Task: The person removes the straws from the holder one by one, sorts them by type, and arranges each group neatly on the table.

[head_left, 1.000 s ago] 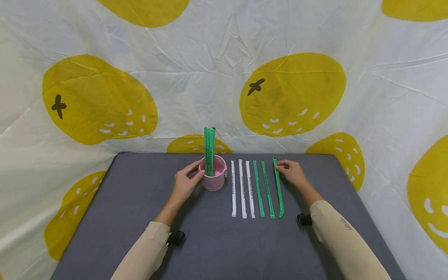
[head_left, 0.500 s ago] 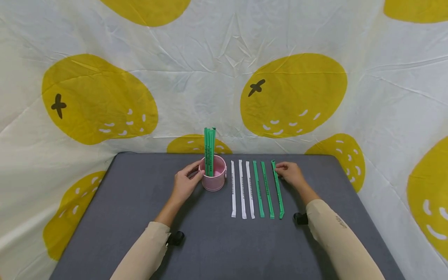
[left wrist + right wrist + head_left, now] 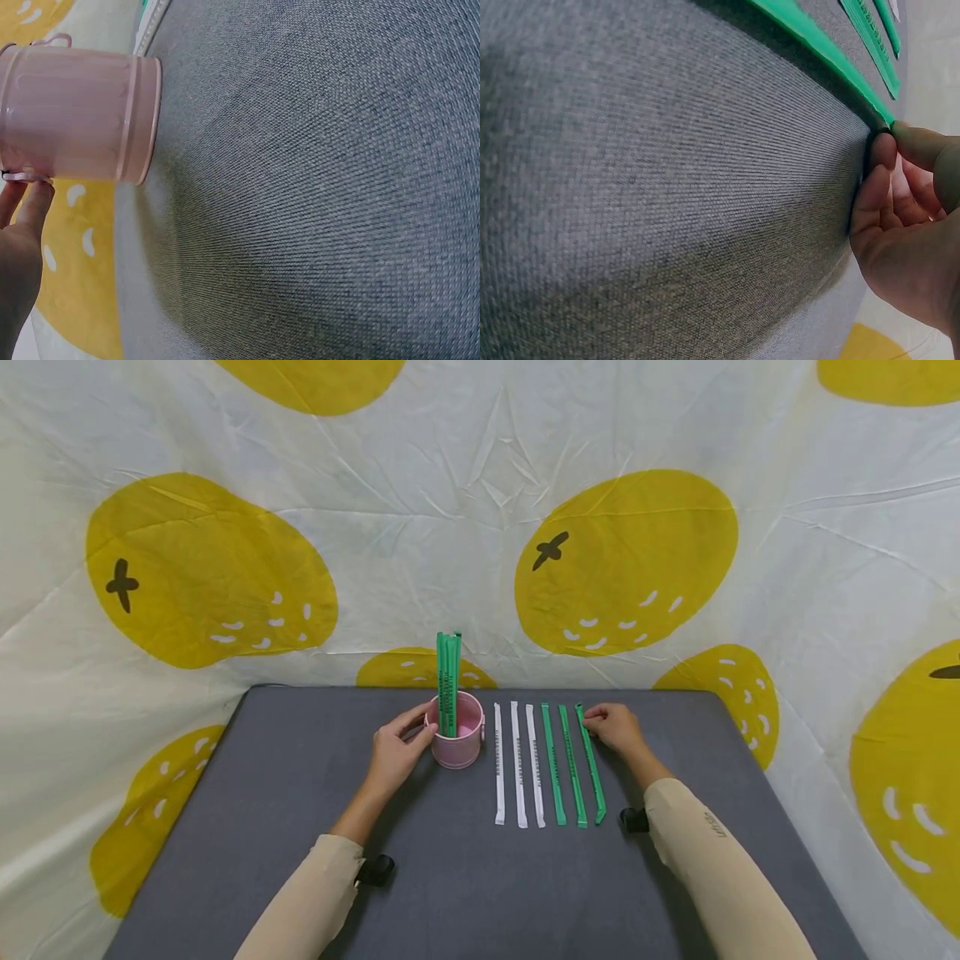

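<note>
Pinching the far end of the outermost green stick (image 3: pixel 590 766), the right hand (image 3: pixel 618 730) sits at three o'clock from the pink bucket (image 3: pixel 457 753); the left hand (image 3: pixel 396 755) grips the bucket's rim at nine o'clock. Upright green sticks (image 3: pixel 447 681) stand inside.

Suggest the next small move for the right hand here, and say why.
Probably the right-hand grip should let go of the rightmost green stick: it pinches that stick near its far end, and the stick lies roughly parallel to the neighbouring green stick, in line with the row.
</note>
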Motion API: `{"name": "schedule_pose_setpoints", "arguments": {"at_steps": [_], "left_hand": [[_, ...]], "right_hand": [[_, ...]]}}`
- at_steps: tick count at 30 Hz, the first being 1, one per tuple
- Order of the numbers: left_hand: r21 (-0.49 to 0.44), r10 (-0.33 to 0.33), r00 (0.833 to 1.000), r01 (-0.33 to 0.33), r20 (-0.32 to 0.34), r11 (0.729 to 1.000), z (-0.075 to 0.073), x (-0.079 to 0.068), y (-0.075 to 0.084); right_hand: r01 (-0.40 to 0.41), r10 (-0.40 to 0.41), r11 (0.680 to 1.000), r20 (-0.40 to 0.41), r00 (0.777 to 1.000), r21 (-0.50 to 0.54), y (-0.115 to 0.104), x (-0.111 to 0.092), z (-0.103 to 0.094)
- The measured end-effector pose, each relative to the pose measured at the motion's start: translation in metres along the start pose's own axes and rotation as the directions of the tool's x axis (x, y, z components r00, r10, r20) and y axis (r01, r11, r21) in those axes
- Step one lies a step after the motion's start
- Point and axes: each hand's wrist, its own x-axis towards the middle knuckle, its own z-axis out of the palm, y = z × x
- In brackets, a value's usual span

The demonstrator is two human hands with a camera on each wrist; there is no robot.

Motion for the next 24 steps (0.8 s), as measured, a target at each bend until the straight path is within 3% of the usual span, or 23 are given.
{"name": "schedule_pose_setpoints", "arguments": {"at_steps": [14, 21, 24], "left_hand": [[0.026, -0.002, 1.000, 0.002, 0.017, 1.000, -0.003, 0.002, 0.001], [0.007, -0.012, 1.000, 0.011, 0.020, 1.000, -0.003, 0.000, 0.000], [-0.001, -0.035, 0.999, 0.035, 0.024, 0.999, -0.002, -0.002, 0.013]], "right_hand": [[-0.045, 0.045, 0.999, -0.005, 0.999, 0.008, -0.007, -0.004, 0.002], [-0.006, 0.006, 1.000, -0.009, 1.000, 0.029, -0.004, -0.007, -0.002], [0.015, -0.014, 0.999, -0.027, 1.000, 0.039, -0.007, -0.009, -0.005]]}}
